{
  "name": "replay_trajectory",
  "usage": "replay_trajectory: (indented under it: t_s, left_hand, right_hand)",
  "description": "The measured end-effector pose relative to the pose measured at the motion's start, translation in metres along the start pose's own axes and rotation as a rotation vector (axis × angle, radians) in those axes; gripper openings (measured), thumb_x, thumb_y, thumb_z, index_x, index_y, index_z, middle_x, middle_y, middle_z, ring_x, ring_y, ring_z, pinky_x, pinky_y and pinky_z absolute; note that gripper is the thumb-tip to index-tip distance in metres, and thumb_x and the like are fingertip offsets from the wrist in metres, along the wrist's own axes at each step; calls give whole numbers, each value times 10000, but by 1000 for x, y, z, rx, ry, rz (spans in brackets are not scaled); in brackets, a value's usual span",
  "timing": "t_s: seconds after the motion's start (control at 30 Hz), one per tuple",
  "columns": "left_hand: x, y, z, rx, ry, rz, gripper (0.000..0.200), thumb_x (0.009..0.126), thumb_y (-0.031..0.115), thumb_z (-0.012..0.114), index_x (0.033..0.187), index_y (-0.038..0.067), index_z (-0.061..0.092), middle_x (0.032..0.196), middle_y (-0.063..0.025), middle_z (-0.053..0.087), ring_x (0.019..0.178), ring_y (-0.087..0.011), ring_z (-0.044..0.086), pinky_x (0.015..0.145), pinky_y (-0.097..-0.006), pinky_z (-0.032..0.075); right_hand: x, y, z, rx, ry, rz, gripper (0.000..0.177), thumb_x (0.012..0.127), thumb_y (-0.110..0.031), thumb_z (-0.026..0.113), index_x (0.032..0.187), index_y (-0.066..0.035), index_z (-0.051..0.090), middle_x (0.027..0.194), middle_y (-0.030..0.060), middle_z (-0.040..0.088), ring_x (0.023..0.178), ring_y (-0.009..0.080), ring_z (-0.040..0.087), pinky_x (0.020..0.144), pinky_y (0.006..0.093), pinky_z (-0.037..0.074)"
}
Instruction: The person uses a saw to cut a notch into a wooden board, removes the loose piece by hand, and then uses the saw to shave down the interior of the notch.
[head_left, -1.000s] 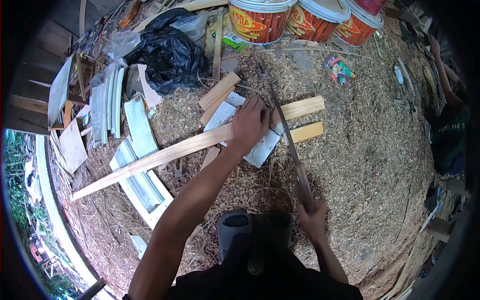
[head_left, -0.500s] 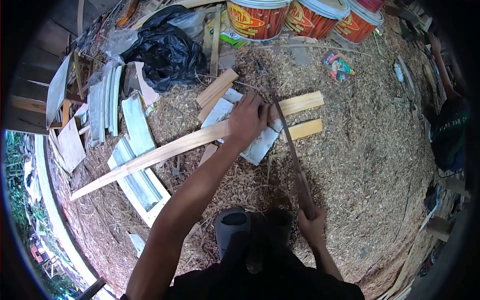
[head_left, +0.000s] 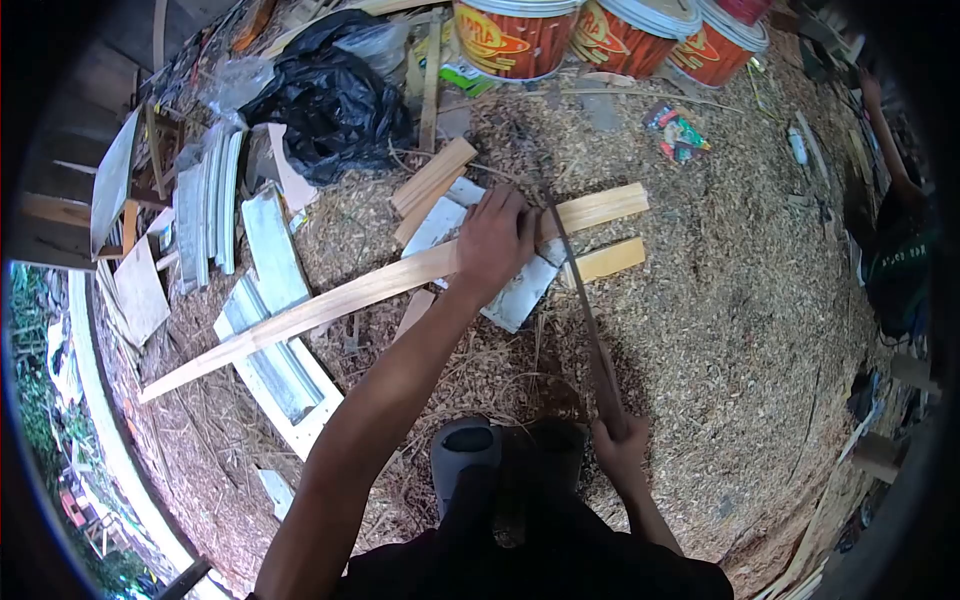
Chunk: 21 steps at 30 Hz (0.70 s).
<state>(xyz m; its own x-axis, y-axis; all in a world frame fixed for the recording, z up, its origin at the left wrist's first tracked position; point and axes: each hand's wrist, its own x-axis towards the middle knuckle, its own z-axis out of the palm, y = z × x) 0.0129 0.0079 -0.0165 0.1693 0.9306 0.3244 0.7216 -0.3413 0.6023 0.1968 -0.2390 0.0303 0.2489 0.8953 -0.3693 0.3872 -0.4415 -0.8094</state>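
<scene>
A long pale wooden plank [head_left: 345, 293] lies slantwise over a white-painted block [head_left: 522, 296]. My left hand [head_left: 492, 238] bears down on the plank from above, its fingers closed over the far edge. Just right of that hand, a handsaw [head_left: 582, 290] crosses the plank, its narrow blade pointing away from me. The fingers of my right hand [head_left: 622, 455] are wrapped round the saw's handle end, low and near my right foot. A short yellowish offcut [head_left: 610, 260] rests on the ground beside the blade, below the plank's right end.
Wood shavings [head_left: 720, 320] cover the ground. Lidded buckets [head_left: 520, 42] line the far side, with a black plastic bag [head_left: 335, 105] left of them. White moulded boards [head_left: 275, 250] lie at the left, under the plank's long end. Another person [head_left: 900, 255] is at the right edge.
The saw and my right hand have shifted only very slightly. My left hand and the plank stay in place. The person at the right edge has moved a little.
</scene>
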Motion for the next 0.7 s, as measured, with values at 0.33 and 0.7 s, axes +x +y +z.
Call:
replay_trajectory:
  t_s: [0.33, 0.7]
  left_hand:
    - [0, 0, 0, 26, -58, 0, 142, 843, 174, 575, 814, 41, 535, 892, -121, 531, 909, -311, 547, 796, -433, 439]
    - [0, -1, 1, -14, -29, 4, 172, 856, 165, 593, 806, 21, 514, 848, -129, 535, 829, -340, 556, 731, -442, 450]
  right_hand:
    - [139, -68, 52, 134, 18, -123, 299, 777, -166, 645, 594, 42, 534, 471, 56, 490, 443, 93, 449, 436, 321, 368]
    - [5, 12, 2, 1, 0, 48, 159, 752, -91, 659, 662, 23, 596, 491, 15, 509, 462, 66, 469, 450, 280, 376]
